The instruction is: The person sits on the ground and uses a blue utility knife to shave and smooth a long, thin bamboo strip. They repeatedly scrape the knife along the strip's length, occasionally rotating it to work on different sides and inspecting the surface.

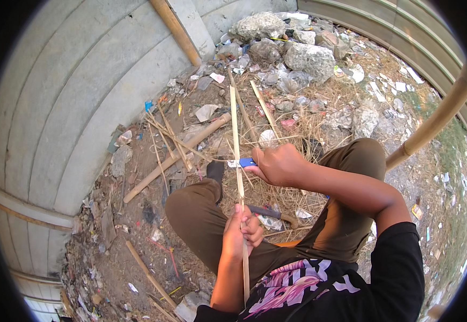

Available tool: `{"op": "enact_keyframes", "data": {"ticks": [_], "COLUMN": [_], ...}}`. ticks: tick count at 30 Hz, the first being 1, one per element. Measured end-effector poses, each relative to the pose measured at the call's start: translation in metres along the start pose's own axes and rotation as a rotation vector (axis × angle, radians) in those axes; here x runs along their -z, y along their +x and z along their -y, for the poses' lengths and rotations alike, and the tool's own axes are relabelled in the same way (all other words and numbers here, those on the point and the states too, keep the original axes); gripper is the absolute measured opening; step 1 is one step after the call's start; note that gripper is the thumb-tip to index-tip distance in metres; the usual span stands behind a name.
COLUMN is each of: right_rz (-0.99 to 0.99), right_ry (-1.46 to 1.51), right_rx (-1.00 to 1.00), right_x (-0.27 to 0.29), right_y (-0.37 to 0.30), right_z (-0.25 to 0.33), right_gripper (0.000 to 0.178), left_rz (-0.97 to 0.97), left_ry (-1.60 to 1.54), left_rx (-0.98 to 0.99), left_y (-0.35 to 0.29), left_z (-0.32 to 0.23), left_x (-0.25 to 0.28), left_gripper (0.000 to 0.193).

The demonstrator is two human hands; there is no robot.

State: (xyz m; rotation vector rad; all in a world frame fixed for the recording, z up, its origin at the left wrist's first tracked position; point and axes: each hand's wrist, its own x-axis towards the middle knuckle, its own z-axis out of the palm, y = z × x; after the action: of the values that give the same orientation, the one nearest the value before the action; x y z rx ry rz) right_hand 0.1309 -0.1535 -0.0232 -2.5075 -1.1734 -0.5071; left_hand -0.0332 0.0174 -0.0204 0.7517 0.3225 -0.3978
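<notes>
A long, pale bamboo strip runs upright from my lap away from me, between my knees. My left hand is closed around its lower part, thumb along the strip. My right hand grips a small knife with a blue handle. Its short blade lies across the strip, touching it above my left hand; most of the handle is hidden in my fist. Below the knife, by my lap, lies a dark tool with a curved brown end, partly hidden.
Bamboo poles and thin sticks lie on the littered ground to the left. Another split strip lies ahead. Large rocks stand at the back. A concrete wall bounds the left; a thick bamboo pole slants at the right.
</notes>
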Motion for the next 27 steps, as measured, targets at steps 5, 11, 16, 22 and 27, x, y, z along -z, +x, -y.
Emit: {"op": "enact_keyframes", "data": {"ticks": [5, 11, 16, 22, 27], "right_rz": [-0.066, -0.046, 0.028, -0.195, -0.009], "right_ry": [-0.034, -0.118, -0.158, -0.004, 0.169], "right_rx": [-0.014, -0.155, -0.297, -0.849, -0.573], "right_x": [0.000, 0.008, 0.010, 0.061, 0.050], "right_y": [0.001, 0.011, 0.017, 0.020, 0.010], "right_z": [-0.007, -0.032, -0.040, -0.141, -0.098], "right_gripper": [0.048, 0.052, 0.051, 0.058, 0.059], "left_rz": [-0.004, -0.002, 0.024, 0.126, 0.019], "left_ry": [0.054, 0.138, 0.205, 0.271, 0.216], "left_rx": [-0.001, 0.027, 0.050, 0.109, -0.013], "left_y": [0.002, 0.000, 0.003, -0.012, -0.004], "left_z": [0.004, 0.006, 0.012, 0.037, 0.019], "left_x": [-0.001, -0.007, -0.001, -0.002, 0.000], "left_gripper": [0.041, 0.041, 0.040, 0.039, 0.039]}}
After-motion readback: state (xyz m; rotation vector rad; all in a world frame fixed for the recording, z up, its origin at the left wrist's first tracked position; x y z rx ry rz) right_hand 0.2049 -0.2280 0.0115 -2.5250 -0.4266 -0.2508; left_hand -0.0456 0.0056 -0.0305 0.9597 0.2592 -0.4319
